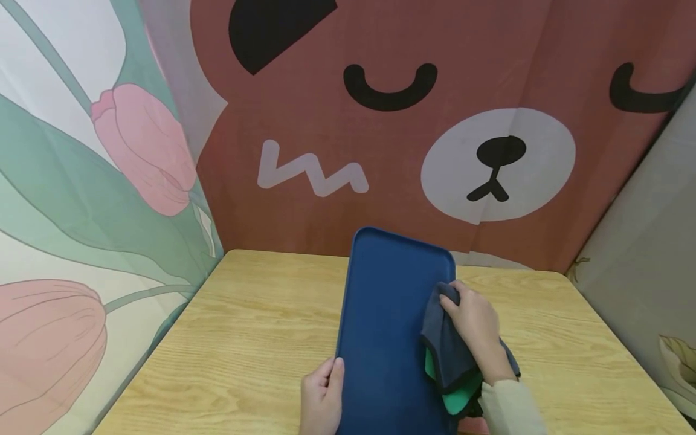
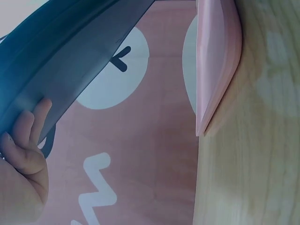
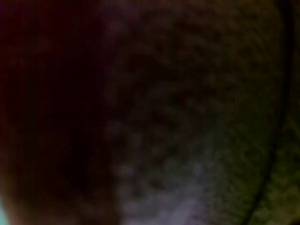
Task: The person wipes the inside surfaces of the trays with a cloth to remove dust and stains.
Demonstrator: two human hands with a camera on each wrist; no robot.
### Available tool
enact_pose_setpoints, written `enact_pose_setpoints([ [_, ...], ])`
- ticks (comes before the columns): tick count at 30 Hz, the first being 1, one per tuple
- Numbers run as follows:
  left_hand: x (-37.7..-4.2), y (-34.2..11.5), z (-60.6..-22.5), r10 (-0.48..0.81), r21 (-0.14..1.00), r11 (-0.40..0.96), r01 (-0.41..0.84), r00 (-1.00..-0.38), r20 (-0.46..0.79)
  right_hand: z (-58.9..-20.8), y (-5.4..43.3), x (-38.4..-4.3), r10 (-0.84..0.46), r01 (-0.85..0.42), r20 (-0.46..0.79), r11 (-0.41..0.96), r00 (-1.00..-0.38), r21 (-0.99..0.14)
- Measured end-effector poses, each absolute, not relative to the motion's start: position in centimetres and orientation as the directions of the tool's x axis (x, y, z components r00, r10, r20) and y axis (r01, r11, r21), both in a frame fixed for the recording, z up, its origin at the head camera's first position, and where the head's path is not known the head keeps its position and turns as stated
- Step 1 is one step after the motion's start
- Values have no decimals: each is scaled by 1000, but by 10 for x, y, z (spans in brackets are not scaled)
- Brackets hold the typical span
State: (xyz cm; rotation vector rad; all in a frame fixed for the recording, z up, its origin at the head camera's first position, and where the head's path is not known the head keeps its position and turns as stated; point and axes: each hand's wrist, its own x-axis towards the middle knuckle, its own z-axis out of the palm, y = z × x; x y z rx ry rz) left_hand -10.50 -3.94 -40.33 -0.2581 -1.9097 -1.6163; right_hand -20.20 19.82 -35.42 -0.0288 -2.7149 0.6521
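Observation:
A blue rectangular tray (image 1: 391,326) is held up at a tilt above the table. My left hand (image 1: 322,396) grips its left rim, thumb on the inner side; in the left wrist view the fingers (image 2: 41,117) lie against the tray's underside (image 2: 79,70). My right hand (image 1: 475,320) holds a cloth (image 1: 448,344), dark grey-blue on one face and green on the other, at the tray's right rim. The cloth hangs down over the tray's right side. Dark, blurred fabric (image 3: 187,112) fills most of the right wrist view.
A pink tray-like item (image 2: 218,61) lies on the wooden table (image 1: 244,326) below the blue tray; only a sliver shows in the head view. Behind the table hangs a brown curtain with a bear face (image 1: 304,223). A flower-print curtain (image 1: 136,254) hangs at the left.

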Motion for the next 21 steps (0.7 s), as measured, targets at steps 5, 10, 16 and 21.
enact_pose_setpoints([
  [5,-109,-41,-413,-234,827,250,503,-797,556,-356,204,-203,125,-25,305,895,-944,-445],
  [10,-111,-40,-416,-225,823,246,512,-796,563,-356,205,-203,132,-13,292,894,-947,-448],
  [16,-109,-40,-412,-219,838,230,494,-813,540,-358,204,-203,139,-14,303,891,-943,-454],
  [21,-108,-40,-411,-210,840,203,503,-816,539,-356,198,-201,132,-33,315,883,-940,-469],
])
